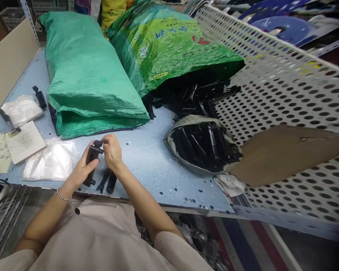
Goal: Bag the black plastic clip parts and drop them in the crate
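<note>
My left hand (86,165) is wrapped around a black plastic handle-like part (93,156), held upright over the near edge of the table. My right hand (112,152) pinches at the small knob on the part's top end. Whether a smaller piece sits between those right fingertips is hidden. Just below my right hand, two slim black parts lie on the table: a forked one (103,181) and a rounded bar (111,182). To the left of my left hand lies a stack of clear plastic bags (51,162).
A green woven sack (84,71) and a printed green sack (175,45) spilling black parts lie behind. A grey-green bag (203,145) of black parts sits right, beside brown cardboard (288,154) and a perforated white panel (271,75). A white tile (25,142) lies left.
</note>
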Available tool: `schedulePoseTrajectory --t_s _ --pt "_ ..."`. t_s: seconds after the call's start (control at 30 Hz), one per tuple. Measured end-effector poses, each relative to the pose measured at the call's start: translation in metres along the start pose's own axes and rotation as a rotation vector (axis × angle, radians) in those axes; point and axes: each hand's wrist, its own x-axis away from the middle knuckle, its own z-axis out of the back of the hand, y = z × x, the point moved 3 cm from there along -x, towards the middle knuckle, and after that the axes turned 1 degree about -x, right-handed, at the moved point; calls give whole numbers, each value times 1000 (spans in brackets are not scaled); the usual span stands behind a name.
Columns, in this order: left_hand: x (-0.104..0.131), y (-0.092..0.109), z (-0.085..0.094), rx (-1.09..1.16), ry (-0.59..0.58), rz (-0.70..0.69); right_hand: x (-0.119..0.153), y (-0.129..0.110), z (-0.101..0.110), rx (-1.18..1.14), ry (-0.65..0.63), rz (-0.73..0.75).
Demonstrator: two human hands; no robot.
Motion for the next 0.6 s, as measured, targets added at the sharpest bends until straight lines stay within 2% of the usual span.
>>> schedulePoseTrajectory --t_s 0.1,0.2,0.27,0.3,0.33,0.47,0.5,0.53,0.6 --pt "-1 0 -4 54 26 62 0 -3 -3 202 -43 133" --pt "-7 -3 -7 72 128 42 -3 2 -10 316 -88 -4" --pt "-13 -4 -3 66 215 6 -2 4 -12 304 -136 -122" --pt "-15 -5 0 71 240 13 1 3 -12 286 -166 -136" --pt "-17 -5 4 89 255 37 7 0 -11 269 -198 -104" --pt "-21 -5 14 200 234 156 43 -21 -15 249 -330 230" --pt "-21 -5 14 188 240 146 52 -25 -17 243 -351 243" --pt "-21 -5 15 148 275 108 59 -26 -19 227 -363 198" --pt "-18 -5 18 18 441 -59 65 -22 -24 151 -408 -6"
